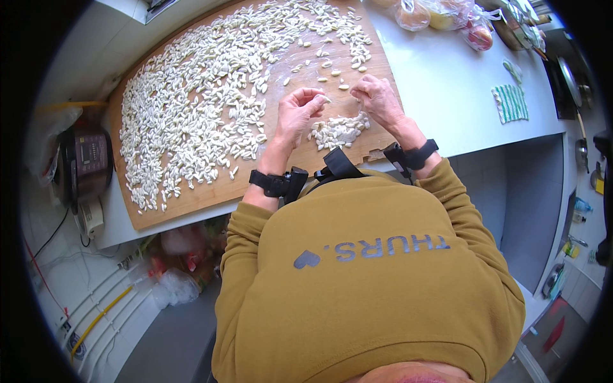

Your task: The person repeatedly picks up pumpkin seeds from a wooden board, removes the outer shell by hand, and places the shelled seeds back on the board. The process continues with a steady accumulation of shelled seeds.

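Observation:
A large wooden board (290, 167) is covered with many small, pale, shell-shaped dough pieces (211, 83), spread over its left and far parts. Above the board's near right part, my left hand (297, 116) pinches one small dough piece (327, 100) between thumb and fingers. Just to its right, my right hand (381, 102) has its fingertips pressed together; whatever they hold is too small to make out. Below and between both hands lies a heap of pale dough bits (338, 132). A few loose pieces (323, 79) lie just beyond my hands.
The board rests on a white countertop (440, 96). Bagged fruit (440, 18) and a metal pot (513, 29) stand at the far right, with a green-striped cloth (510, 104) nearer. A dark cooker (86, 159) is at the left. Plastic bags (175, 286) lie below the counter.

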Action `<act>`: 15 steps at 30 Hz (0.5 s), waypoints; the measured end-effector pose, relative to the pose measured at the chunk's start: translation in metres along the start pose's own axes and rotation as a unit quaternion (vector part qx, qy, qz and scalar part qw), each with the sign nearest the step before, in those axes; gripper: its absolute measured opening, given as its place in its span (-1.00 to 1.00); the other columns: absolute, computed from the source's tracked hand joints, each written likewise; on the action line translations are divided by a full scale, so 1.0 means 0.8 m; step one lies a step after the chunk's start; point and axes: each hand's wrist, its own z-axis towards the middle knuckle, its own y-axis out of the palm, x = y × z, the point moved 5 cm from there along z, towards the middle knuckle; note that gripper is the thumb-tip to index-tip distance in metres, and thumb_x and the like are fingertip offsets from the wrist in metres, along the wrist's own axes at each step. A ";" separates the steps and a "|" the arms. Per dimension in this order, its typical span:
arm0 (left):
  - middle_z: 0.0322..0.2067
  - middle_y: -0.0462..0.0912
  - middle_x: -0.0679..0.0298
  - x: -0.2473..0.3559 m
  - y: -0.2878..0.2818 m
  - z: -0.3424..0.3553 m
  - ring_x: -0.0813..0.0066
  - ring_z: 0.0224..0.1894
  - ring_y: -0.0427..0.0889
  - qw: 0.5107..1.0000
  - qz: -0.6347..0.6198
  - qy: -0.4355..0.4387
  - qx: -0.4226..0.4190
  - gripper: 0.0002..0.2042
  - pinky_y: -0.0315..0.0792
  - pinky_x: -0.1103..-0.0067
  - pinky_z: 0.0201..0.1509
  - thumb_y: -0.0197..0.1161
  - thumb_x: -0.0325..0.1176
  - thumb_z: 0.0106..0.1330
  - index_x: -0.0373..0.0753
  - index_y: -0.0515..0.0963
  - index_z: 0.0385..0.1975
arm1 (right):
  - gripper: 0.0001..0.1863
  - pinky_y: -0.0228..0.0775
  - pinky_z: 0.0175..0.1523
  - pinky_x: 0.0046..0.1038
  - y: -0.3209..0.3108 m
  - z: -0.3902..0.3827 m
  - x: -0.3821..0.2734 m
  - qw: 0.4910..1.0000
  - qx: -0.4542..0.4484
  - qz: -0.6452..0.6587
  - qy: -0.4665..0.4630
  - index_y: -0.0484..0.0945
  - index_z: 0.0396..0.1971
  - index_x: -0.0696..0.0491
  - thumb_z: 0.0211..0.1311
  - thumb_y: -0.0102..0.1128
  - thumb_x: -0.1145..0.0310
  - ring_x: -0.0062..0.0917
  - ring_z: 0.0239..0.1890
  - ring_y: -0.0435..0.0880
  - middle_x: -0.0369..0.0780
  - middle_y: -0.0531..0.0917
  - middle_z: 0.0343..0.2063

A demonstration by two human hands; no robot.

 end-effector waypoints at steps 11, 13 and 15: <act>-0.45 0.63 0.30 0.003 0.018 0.003 0.65 -0.49 0.57 0.997 0.058 0.018 -0.048 -0.89 0.47 0.71 -0.40 0.21 -0.45 0.25 -0.33 0.56 -0.30 | -0.87 0.43 -0.36 -0.66 0.015 0.000 -0.039 0.942 -0.091 0.301 0.121 0.58 -0.33 0.22 0.17 0.19 0.47 -0.73 -0.49 0.53 -0.33 0.60 -0.52; -0.46 0.61 0.34 0.000 0.019 0.005 0.68 -0.49 0.52 0.987 0.148 0.040 -0.055 -0.89 0.42 0.74 -0.40 0.18 -0.45 0.26 -0.32 0.56 -0.29 | -0.87 0.42 -0.37 -0.66 0.012 -0.002 -0.040 0.947 -0.119 0.275 0.115 0.59 -0.35 0.22 0.17 0.19 0.46 -0.74 -0.51 0.52 -0.34 0.59 -0.54; -0.48 0.59 0.37 0.011 0.020 0.004 0.71 -0.50 0.49 0.935 0.314 0.165 0.010 -0.90 0.39 0.76 -0.41 0.16 -0.45 0.26 -0.32 0.56 -0.31 | -0.87 0.41 -0.39 -0.66 0.008 -0.005 -0.039 0.953 -0.168 0.233 0.090 0.59 -0.36 0.21 0.17 0.20 0.45 -0.74 -0.52 0.51 -0.34 0.59 -0.54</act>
